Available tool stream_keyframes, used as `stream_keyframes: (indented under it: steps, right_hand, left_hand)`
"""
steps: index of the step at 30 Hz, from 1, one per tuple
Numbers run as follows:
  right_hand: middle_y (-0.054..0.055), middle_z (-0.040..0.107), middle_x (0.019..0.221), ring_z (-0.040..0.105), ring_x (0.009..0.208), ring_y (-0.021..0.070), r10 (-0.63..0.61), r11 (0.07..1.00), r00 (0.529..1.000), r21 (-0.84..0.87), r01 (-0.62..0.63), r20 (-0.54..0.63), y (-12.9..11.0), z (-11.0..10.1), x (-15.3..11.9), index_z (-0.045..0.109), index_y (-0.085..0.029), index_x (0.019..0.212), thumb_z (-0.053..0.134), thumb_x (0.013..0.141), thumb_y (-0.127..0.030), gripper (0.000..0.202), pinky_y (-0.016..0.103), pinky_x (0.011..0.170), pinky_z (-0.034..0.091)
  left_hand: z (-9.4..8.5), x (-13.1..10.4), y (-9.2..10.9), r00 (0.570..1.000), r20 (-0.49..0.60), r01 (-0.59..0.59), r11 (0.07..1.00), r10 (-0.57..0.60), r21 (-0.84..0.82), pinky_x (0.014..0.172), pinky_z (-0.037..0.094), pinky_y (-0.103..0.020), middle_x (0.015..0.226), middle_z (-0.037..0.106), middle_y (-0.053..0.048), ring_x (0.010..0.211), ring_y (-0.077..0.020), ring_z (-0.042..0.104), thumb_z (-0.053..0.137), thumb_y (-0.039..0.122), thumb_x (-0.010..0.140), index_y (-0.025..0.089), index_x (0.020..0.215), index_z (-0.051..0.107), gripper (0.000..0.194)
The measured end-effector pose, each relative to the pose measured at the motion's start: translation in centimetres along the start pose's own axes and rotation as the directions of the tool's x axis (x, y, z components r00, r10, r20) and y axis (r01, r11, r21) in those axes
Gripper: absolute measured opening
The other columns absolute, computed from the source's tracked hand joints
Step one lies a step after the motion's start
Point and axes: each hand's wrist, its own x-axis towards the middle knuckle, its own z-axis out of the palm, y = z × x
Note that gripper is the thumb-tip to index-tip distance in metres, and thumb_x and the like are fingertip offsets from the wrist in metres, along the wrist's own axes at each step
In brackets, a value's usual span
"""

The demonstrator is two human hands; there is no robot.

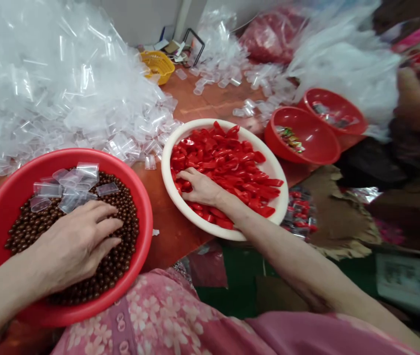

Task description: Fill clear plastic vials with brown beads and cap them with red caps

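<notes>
So on the left, the left hand [73, 241] is palm-down in a red basin [145, 212], fingers slightly apart over brown balls [130, 234]. The underside's hidden, so can't tell if they're gripping anything. Clear plastic sleeves [80, 180] sit on the balls just beyond those fingers, and a huge heap of similar sleeves [47, 88] is piled past the basin. Farther off beyond the fingers: a yellow basket [163, 69].

Next, the right hand [202, 190] is down among glossy red pieces [228, 158] in a white basin [284, 192]. Thumb and forefinger are apart, red pieces between them; can't tell if any is pinched. Two red bowls [321, 143] are well to the right of those fingers, then another person's blurry hand [419, 98].
</notes>
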Motion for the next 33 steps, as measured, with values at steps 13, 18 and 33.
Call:
stream_keyframes:
  steps: [13,18,33]
  right_hand:
    - [-0.003,0.061,0.068,0.054,0.056,0.0125,0.200,0.767,0.963,0.641,-0.039,-0.181,-1.7,-5.5,-2.1,0.061,-0.024,0.083,0.072,0.058,-0.019,0.028,0.027,0.053,0.044]
    - [-0.002,0.065,0.085,0.058,0.070,0.0127,0.088,0.667,0.960,0.732,0.142,-0.266,-8.6,-6.4,-1.9,0.067,-0.027,0.076,0.080,0.054,-0.015,0.028,0.024,0.056,0.047]
    - [0.008,0.062,0.108,0.061,0.103,0.0220,-0.572,0.819,0.766,0.157,0.552,0.292,-16.1,4.9,4.7,0.066,-0.020,0.103,0.060,0.070,-0.012,0.034,0.039,0.096,0.048]
  left_hand:
    - [-0.1,5.1,-1.1,0.952,-0.171,0.158,0.884,-0.255,-0.440,0.073,0.049,-0.027,0.089,0.073,-0.006,0.078,-0.0152,0.063,0.048,0.025,0.092,0.014,0.096,0.071,0.026]
    - [-1.2,0.5,-1.7,0.882,-0.221,0.288,0.847,-0.416,-0.446,0.075,0.048,-0.026,0.095,0.072,-0.006,0.084,-0.0163,0.064,0.049,0.029,0.093,0.014,0.103,0.070,0.027]
    - [2.1,-2.4,-4.4,0.952,-0.154,0.291,0.938,-0.264,0.190,0.107,0.041,-0.050,0.138,0.054,-0.018,0.130,-0.0337,0.047,0.055,0.012,0.084,0.010,0.124,0.058,0.040]
